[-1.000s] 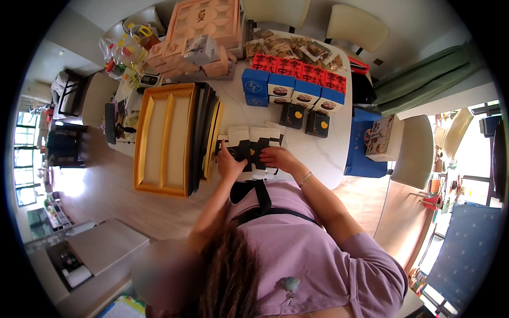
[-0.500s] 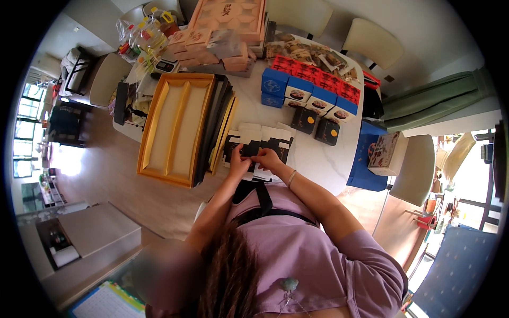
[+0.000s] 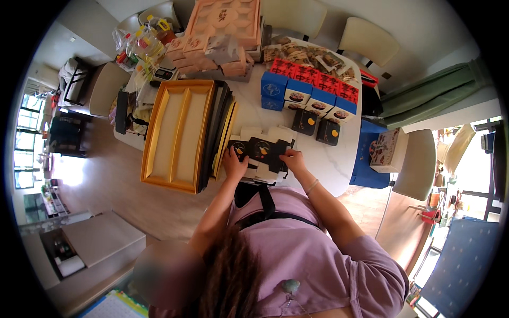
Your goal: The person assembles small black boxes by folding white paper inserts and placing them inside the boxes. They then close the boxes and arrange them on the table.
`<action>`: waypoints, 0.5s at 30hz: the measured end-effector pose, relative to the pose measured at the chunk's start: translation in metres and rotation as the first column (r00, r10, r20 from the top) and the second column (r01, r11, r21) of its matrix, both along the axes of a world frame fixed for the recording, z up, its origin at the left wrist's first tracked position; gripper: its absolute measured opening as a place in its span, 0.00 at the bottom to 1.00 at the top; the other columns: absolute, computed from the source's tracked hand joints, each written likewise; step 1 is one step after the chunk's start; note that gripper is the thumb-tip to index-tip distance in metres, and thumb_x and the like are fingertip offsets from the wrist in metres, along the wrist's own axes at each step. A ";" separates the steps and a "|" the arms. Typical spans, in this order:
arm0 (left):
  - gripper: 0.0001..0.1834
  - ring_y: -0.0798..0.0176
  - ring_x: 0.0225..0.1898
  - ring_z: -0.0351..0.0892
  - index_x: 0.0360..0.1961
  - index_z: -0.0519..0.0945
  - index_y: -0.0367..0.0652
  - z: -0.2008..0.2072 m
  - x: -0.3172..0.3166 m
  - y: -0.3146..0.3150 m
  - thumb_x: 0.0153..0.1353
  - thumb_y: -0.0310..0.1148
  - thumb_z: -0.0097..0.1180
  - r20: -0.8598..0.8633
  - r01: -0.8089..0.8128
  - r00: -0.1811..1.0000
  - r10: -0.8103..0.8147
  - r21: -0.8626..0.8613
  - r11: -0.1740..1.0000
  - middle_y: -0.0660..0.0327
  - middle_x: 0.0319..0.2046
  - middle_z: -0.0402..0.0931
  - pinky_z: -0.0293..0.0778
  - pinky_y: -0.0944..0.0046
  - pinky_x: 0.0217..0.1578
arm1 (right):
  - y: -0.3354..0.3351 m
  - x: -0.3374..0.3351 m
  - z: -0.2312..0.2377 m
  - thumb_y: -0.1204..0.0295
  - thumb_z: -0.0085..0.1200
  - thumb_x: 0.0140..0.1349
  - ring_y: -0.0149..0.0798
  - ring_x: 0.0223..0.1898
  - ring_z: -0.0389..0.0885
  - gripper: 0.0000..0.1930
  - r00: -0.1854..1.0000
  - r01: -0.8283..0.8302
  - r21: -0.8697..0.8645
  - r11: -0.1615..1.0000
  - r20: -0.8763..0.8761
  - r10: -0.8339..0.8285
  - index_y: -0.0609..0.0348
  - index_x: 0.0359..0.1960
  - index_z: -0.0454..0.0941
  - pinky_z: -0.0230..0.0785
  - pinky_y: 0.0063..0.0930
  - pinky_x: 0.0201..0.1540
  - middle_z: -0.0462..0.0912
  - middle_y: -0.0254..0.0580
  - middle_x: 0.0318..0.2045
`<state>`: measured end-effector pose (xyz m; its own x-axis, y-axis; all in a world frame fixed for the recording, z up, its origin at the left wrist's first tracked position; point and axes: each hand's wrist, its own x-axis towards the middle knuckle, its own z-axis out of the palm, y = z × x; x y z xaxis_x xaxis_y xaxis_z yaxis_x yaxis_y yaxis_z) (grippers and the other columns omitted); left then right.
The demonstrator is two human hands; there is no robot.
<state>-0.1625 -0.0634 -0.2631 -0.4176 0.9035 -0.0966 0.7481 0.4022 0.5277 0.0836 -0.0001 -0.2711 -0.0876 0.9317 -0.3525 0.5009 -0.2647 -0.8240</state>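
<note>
A flat, unfolded black carton with gold and white printing stretches between my hands at the table's near edge. My left hand grips its left end, thumb on top. At its right end my right hand is closed on the edge in a pinch. Beneath it lie more flat cartons, white side up, in a loose pile. Two folded black boxes, a left one and a right one, each with a yellow dot, stand just beyond the pile.
Gold-rimmed trays stand stacked on the left. Blue and white boxes and red boxes form rows farther right. Small packets lie behind them. Pink boxes, oil bottles and chairs are at the back.
My hands were close together over the pile; now they are apart, the right one moved rightward. The black carton now shows stretched flat between them.
</note>
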 end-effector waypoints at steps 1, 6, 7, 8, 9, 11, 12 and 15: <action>0.39 0.36 0.62 0.59 0.64 0.63 0.41 -0.007 0.000 0.004 0.55 0.47 0.63 0.008 -0.010 1.000 0.010 -0.033 0.999 0.40 0.60 0.61 0.57 0.42 0.62 | -0.004 0.010 -0.010 0.68 0.66 0.50 0.35 0.23 0.76 0.10 0.995 0.057 0.064 0.996 0.074 -0.062 0.61 0.24 0.79 0.70 0.31 0.29 0.76 0.38 0.17; 0.45 0.40 0.64 0.56 0.65 0.61 0.43 0.014 0.010 0.017 0.51 0.51 0.65 0.034 -0.065 0.997 0.072 -0.193 0.979 0.45 0.62 0.58 0.57 0.41 0.61 | -0.004 0.013 0.023 0.68 0.66 0.50 0.31 0.23 0.72 0.11 0.980 0.129 -0.188 0.974 -0.125 -0.154 0.62 0.22 0.77 0.65 0.30 0.29 0.75 0.38 0.17; 0.45 0.40 0.65 0.55 0.66 0.60 0.44 0.018 0.011 0.021 0.50 0.51 0.65 0.060 -0.075 0.994 0.090 -0.216 0.974 0.46 0.63 0.58 0.58 0.41 0.61 | -0.003 0.011 0.027 0.68 0.66 0.50 0.31 0.23 0.71 0.11 0.985 0.099 -0.160 0.982 -0.122 -0.119 0.62 0.21 0.77 0.65 0.30 0.28 0.75 0.37 0.17; 0.46 0.41 0.65 0.55 0.66 0.60 0.45 0.020 0.010 0.024 0.49 0.51 0.66 0.083 -0.081 0.991 0.103 -0.237 0.968 0.47 0.63 0.57 0.58 0.41 0.61 | -0.001 0.009 0.030 0.68 0.65 0.50 0.30 0.23 0.70 0.11 0.989 0.074 -0.131 0.989 -0.121 -0.091 0.62 0.21 0.77 0.64 0.30 0.28 0.74 0.37 0.17; 0.46 0.41 0.64 0.56 0.66 0.60 0.43 0.021 0.009 0.025 0.49 0.51 0.66 0.081 -0.064 0.993 0.084 -0.218 0.974 0.46 0.62 0.58 0.58 0.41 0.60 | 0.002 0.009 0.028 0.69 0.65 0.50 0.30 0.23 0.70 0.11 0.992 0.047 -0.129 0.990 -0.111 -0.062 0.62 0.21 0.77 0.64 0.30 0.28 0.74 0.36 0.17; 0.47 0.40 0.63 0.58 0.65 0.59 0.40 0.019 0.006 0.023 0.49 0.50 0.66 0.077 -0.030 0.996 0.045 -0.182 0.983 0.44 0.61 0.60 0.59 0.42 0.60 | 0.008 0.009 0.022 0.70 0.65 0.50 0.29 0.23 0.69 0.11 0.996 -0.008 -0.128 0.992 -0.088 -0.004 0.62 0.21 0.76 0.63 0.29 0.27 0.73 0.34 0.17; 0.47 0.40 0.62 0.59 0.65 0.59 0.38 0.016 0.005 0.022 0.49 0.49 0.66 0.080 -0.035 0.996 0.046 -0.134 0.990 0.43 0.60 0.62 0.59 0.42 0.60 | 0.011 0.010 0.019 0.70 0.65 0.50 0.29 0.23 0.69 0.11 0.992 0.018 -0.155 0.988 -0.124 -0.038 0.61 0.20 0.76 0.63 0.29 0.27 0.73 0.34 0.17; 0.47 0.40 0.60 0.63 0.64 0.58 0.32 0.014 0.004 0.015 0.51 0.48 0.65 0.056 -0.045 0.997 0.047 -0.046 0.998 0.41 0.56 0.65 0.60 0.44 0.59 | 0.016 0.013 0.016 0.71 0.65 0.50 0.29 0.23 0.68 0.11 0.973 0.072 -0.214 0.974 -0.201 -0.116 0.60 0.19 0.76 0.61 0.29 0.26 0.72 0.32 0.16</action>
<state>-0.1585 -0.0481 -0.2494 -0.4513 0.8777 -0.1611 0.6978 0.4595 0.5495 0.0964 0.0155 -0.2553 -0.0959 0.8495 -0.5188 0.2869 -0.4755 -0.8316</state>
